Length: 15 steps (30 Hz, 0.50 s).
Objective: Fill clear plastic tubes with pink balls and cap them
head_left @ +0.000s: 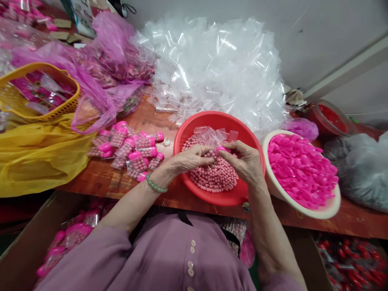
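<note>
Both my hands meet over a red plastic bowl heaped with small pink balls. My left hand lies on the balls with fingers curled; what it holds is hidden. My right hand pinches a bright pink cap at its fingertips, touching the left fingers. A few empty clear tubes lie at the back of the bowl. A green bead bracelet is on my left wrist.
A cream bowl of pink caps sits to the right. Filled, capped tubes lie in a pile to the left. A big heap of clear tubes is behind. Yellow basket, yellow bag, pink bags at left.
</note>
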Available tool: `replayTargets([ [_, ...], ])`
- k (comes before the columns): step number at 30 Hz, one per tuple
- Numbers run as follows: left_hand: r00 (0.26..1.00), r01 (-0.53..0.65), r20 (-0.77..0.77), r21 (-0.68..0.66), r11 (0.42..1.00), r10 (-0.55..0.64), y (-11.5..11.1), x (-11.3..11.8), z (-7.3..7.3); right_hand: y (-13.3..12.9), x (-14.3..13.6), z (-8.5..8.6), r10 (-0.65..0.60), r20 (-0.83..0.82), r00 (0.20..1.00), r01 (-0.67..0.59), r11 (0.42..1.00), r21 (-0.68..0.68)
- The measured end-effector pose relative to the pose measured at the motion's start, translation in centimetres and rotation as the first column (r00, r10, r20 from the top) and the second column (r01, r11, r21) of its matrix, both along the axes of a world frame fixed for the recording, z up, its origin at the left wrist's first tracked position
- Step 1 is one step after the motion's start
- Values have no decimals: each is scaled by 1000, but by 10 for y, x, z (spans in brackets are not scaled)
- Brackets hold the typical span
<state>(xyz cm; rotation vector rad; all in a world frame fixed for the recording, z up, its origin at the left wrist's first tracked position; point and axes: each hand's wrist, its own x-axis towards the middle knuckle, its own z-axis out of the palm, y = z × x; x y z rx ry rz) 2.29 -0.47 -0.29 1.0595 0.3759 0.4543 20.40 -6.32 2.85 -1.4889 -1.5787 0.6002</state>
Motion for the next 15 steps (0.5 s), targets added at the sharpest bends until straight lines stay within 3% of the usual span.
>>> replayTargets([
  [4, 999, -14, -34, 38, 999, 16, 0, 0, 1, 1, 2, 8, 37, 94, 995, -35, 999, -19],
  [10, 994, 30, -104, 132, 991, -16, 1, 1, 3, 10, 10, 20, 224, 188, 956, -205, 972, -115],
  [15, 987, -11, -156, 145, 989, 34, 2, 1, 5, 11, 21, 29, 298, 269, 916, -247, 946, -209],
])
